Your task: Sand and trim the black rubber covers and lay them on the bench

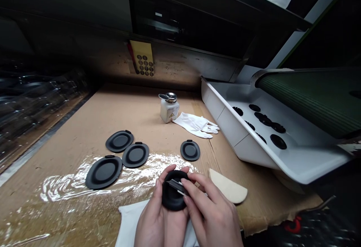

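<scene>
At the front of the cardboard-covered table, my left hand (153, 215) cups a round black plastic lid (172, 202), its fingers wrapped round the rim from below and behind. My right hand (211, 205) pinches a small flat, dark blade-like tool (175, 184) with a pale edge, which lies across the upper part of the lid; its exact kind is unclear. Beyond my hands lie similar black lids, each with a small tab: one lid (190, 150) to the right, and at left a large one (103, 172), a middle one (135, 155) and a farther one (119, 141).
A white pump bottle (169, 108) and a white glove (196, 124) stand farther back. At right, a white tray (239, 138) holds several black parts beside a green conveyor belt (304, 100). A cream pad (229, 187) and white cloth (128, 222) lie near my hands.
</scene>
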Demonstrator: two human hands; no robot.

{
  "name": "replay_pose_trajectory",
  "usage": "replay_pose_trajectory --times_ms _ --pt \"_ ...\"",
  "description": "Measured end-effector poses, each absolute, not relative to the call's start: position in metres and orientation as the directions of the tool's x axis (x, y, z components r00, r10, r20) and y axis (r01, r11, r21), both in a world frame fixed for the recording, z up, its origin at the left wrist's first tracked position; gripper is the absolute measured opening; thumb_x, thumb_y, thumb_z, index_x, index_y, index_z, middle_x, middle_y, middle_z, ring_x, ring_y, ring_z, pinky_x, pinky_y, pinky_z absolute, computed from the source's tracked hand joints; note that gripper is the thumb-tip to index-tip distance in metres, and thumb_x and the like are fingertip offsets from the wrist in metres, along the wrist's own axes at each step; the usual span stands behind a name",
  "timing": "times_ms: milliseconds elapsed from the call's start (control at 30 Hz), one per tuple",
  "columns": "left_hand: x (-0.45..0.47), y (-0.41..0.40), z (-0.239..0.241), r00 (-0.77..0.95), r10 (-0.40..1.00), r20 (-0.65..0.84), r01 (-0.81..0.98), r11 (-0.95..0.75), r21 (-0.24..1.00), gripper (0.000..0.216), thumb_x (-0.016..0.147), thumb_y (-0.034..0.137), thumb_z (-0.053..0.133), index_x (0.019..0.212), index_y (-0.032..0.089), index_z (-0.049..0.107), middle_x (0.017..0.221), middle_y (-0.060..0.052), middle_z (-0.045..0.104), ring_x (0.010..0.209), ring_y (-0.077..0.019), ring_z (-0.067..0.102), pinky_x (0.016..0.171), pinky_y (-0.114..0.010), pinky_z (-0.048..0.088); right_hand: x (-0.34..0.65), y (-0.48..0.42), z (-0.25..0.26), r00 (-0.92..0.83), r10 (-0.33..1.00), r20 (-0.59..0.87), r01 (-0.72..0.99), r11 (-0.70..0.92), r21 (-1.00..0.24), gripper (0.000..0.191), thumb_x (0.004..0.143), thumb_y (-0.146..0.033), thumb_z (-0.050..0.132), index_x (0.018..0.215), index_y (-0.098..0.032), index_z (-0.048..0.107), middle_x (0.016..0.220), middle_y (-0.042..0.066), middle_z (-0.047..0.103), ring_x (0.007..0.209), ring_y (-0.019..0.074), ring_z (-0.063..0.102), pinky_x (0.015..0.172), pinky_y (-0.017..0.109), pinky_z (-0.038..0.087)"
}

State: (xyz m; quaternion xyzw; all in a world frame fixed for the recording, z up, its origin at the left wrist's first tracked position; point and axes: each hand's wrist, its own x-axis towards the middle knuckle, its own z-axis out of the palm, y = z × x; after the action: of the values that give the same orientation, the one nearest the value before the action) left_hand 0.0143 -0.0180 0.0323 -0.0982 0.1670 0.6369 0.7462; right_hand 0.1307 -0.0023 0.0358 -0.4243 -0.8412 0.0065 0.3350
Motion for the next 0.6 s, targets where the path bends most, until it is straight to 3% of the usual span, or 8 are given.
replay_pose_trajectory --times_ms 600 --pt "0.016 -0.0191 0.0346 0.12 0.905 -0.408 -0.981 0.17 0.089 0.03 0.089 0.029 0.037 0.103 0.022 0.062 0.114 -0.009 0.064 0.107 -0.0216 0.055 0.1 -0.04 0.033 0.1355 -0.0022 0.0358 -0.427 0.719 0.548 0.706 0.644 -0.294 0.029 0.082 -0.018 0.051 0.109 -0.023 0.06 0.108 0.008 0.06 0.086 0.0179 0.062 0.067 0.026 0.055"
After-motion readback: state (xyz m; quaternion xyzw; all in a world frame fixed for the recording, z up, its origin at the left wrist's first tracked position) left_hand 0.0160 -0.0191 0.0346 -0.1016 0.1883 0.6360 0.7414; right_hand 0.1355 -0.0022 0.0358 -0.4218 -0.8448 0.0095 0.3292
